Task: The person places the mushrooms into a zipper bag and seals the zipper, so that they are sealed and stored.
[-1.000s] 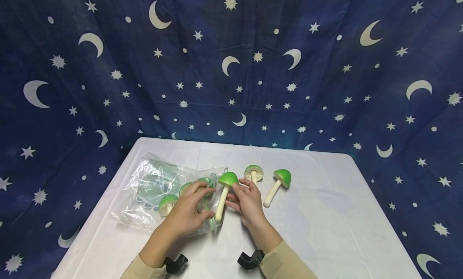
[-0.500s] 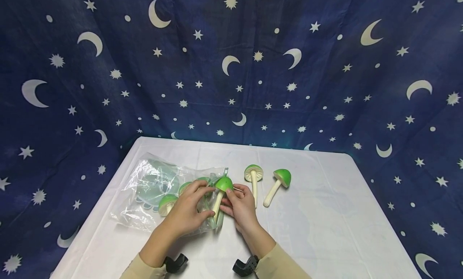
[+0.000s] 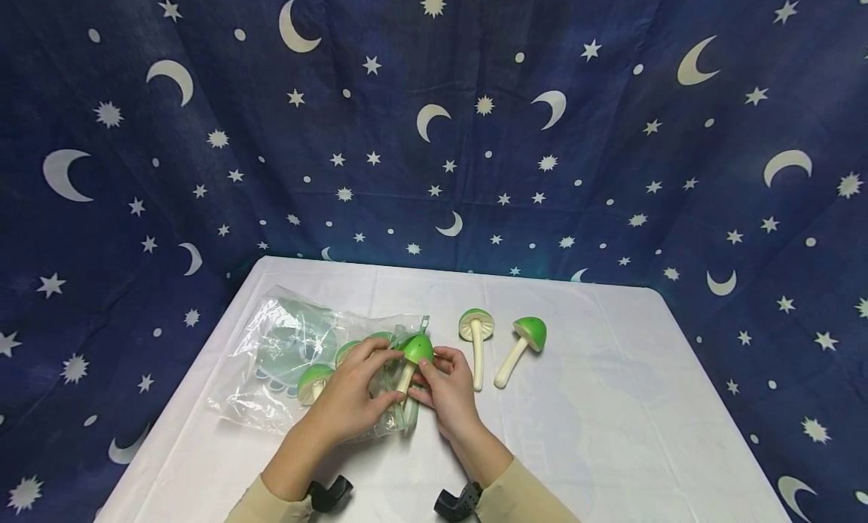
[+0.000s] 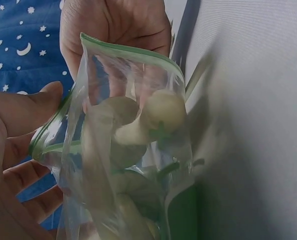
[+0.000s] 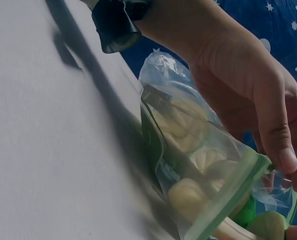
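Observation:
A clear zip bag (image 3: 239, 391) with a green zip edge lies on its side on the table. Several green-capped toy mushrooms (image 3: 314, 382) show inside. My left hand (image 3: 349, 399) holds the bag's mouth; its thumb (image 5: 287, 159) is at the zip edge in the right wrist view. My right hand (image 3: 452, 391) holds another toy mushroom (image 3: 419, 348), cap up and stem tilted, at the bag's opening. The left hand and bag edge partly hide its stem. Through the plastic, the left wrist view shows the right hand (image 4: 116, 27) behind the bag.
Two more toy mushrooms, one upright in line (image 3: 478, 357) and one slanted (image 3: 530, 333), lie right of the hands. A pale green printed patch (image 3: 291, 346) shows on the bag. The white-covered table (image 3: 610, 417) ends at a dark blue curtain (image 3: 475, 146).
My right hand has moved left and slightly down, bringing its mushroom to the bag's mouth. The left hand and the bag have barely moved.

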Motion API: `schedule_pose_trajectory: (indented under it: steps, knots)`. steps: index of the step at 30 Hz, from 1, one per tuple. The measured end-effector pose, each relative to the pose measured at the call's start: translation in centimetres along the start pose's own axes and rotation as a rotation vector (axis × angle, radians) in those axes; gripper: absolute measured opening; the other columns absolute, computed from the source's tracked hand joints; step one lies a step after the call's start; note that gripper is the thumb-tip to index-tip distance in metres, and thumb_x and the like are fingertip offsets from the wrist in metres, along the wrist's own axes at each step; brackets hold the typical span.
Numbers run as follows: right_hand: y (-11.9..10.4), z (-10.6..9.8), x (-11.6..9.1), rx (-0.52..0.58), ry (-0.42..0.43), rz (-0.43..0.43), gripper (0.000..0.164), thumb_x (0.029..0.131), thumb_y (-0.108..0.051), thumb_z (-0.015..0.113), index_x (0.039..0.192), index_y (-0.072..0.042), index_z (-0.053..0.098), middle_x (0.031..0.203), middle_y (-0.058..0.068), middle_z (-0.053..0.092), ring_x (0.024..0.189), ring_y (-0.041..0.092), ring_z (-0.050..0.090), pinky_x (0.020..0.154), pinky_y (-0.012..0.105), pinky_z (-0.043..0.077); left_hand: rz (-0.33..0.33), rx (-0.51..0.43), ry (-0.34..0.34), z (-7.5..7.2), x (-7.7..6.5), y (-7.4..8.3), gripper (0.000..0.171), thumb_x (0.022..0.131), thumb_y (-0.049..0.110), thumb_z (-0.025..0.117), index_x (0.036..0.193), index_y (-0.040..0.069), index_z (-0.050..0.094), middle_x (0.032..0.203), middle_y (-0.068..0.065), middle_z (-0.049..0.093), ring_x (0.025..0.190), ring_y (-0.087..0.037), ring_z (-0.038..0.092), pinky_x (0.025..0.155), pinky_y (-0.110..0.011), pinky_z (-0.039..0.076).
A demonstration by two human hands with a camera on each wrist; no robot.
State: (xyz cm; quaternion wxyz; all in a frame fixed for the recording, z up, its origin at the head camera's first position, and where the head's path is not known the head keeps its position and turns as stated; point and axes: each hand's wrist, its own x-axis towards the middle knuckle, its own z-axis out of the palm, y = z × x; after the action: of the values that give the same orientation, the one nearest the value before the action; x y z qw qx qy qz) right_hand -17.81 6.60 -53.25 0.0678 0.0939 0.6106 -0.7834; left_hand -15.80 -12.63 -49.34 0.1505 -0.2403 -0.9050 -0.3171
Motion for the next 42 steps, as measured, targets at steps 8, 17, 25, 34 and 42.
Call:
schedule_pose_trajectory:
  steps: [8, 17, 25, 34, 42]
  knots:
    - [0.1, -0.46, 0.28, -0.055, 0.031, -0.026, 0.044, 0.1, -0.01, 0.073, 0.136, 0.002, 0.051, 0.121, 0.015, 0.047, 0.095, 0.02, 0.066, 0.08, 0.034, 0.069, 0.014, 0.006, 0.006, 0.01, 0.06, 0.12, 0.063, 0.077, 0.023, 0.098, 0.133, 0.016, 0.072, 0.145, -0.012, 0.064, 0.137, -0.033, 0.061, 0.114, -0.055, 0.054]
    - [-0.23, -0.44, 0.4, -0.068, 0.037, -0.047, 0.042, 0.096, -0.006, 0.074, 0.132, 0.003, 0.055, 0.113, 0.011, 0.053, 0.094, 0.018, 0.062, 0.082, 0.029, 0.064, 0.032, -0.005, 0.008, 0.04, 0.09, 0.21, 0.062, 0.076, 0.021, 0.099, 0.132, 0.015, 0.073, 0.143, -0.011, 0.065, 0.136, -0.032, 0.061, 0.114, -0.054, 0.054]
    - [-0.35, -0.61, 0.19, -0.045, -0.024, -0.003, 0.038, 0.101, -0.007, 0.065, 0.136, 0.003, 0.054, 0.113, 0.009, 0.055, 0.099, 0.022, 0.067, 0.086, 0.033, 0.066, 0.039, 0.01, 0.003, 0.07, 0.0, 0.29, 0.061, 0.077, 0.021, 0.098, 0.133, 0.018, 0.072, 0.144, -0.011, 0.064, 0.136, -0.03, 0.061, 0.111, -0.052, 0.056]
    - [-0.59, -0.63, 0.29, -0.053, -0.018, -0.04, 0.038, 0.097, -0.001, 0.06, 0.134, 0.006, 0.057, 0.124, 0.017, 0.057, 0.103, 0.021, 0.067, 0.093, 0.04, 0.066, 0.033, -0.004, -0.002, -0.05, -0.04, 0.4, 0.061, 0.077, 0.021, 0.098, 0.133, 0.016, 0.072, 0.144, -0.012, 0.064, 0.136, -0.031, 0.061, 0.111, -0.053, 0.056]
    - [-0.46, -0.71, 0.32, 0.024, -0.067, -0.007, 0.042, 0.098, 0.003, 0.057, 0.139, 0.007, 0.05, 0.122, 0.014, 0.055, 0.102, 0.019, 0.063, 0.089, 0.038, 0.067, 0.028, -0.01, -0.008, 0.03, -0.09, 0.38, 0.061, 0.077, 0.019, 0.098, 0.133, 0.017, 0.073, 0.145, -0.011, 0.064, 0.136, -0.03, 0.062, 0.11, -0.052, 0.057]
